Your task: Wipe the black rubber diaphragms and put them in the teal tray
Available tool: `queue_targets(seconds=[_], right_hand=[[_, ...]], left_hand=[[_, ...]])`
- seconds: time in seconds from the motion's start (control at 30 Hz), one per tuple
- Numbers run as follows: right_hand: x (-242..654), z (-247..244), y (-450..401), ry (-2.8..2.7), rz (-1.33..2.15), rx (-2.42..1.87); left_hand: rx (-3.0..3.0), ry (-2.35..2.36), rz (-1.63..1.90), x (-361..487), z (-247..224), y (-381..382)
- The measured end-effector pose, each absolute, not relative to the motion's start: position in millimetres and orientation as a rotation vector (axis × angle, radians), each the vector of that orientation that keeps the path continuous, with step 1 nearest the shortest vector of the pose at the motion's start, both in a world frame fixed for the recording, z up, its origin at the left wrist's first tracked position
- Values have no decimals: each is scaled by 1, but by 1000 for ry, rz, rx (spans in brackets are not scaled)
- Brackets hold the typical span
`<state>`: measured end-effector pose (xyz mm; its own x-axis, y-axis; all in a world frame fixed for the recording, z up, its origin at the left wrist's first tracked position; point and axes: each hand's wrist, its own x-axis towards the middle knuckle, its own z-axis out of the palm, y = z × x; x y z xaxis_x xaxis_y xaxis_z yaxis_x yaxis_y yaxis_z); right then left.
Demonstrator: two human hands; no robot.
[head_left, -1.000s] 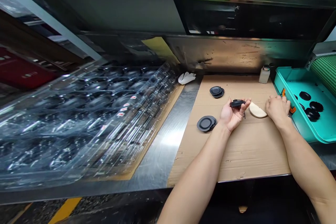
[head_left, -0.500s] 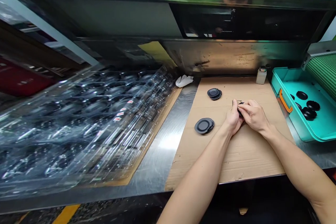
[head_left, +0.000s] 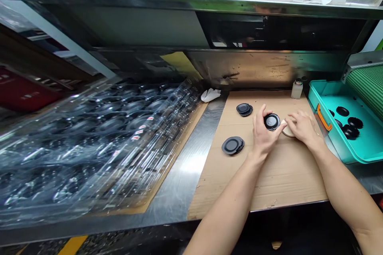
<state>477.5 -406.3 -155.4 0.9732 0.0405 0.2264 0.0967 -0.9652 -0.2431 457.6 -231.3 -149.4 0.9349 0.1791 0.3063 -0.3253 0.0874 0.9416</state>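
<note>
In the head view, my left hand grips a round black plastic part by its rim, thumb on one side and fingers on the other. The part is tilted so that its recessed inner face, with a greyish centre, shows. Close beside it, my right hand has its fingers closed over the edge of a beige disc, whose material I cannot make out. Both hands are over a cardboard sheet. To their left lie two small stacks of flat black discs, a nearer stack and a farther stack.
A teal bin with an orange handle holds several black round parts at right. A small bottle stands at the cardboard's back edge. Stacked clear plastic trays fill the left. Crumpled white paper lies between. A metal shelf spans overhead.
My hands have moved apart from being pressed together. The black part in my left hand has turned to show its inner face. The beige disc has come into view by my right hand.
</note>
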Motion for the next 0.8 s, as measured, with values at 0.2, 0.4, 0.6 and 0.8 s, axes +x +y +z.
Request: queue_targets(seconds=[0.2,0.4,0.6,0.8], right_hand=[[471,-155,-396,-280,-95,-2887],[470,-150,-395,-298,-78,-2880],[478,-162,-399,-294,-133,-2832],[479,-170,-401,-270,-108,-2789]], left_hand=[[1429,-112,340,447,-134,-230],[1500,-201,330,451,-143,-228],[1645,-108,341,463,-141,-206],[1908,147,340,449,-131,-112]])
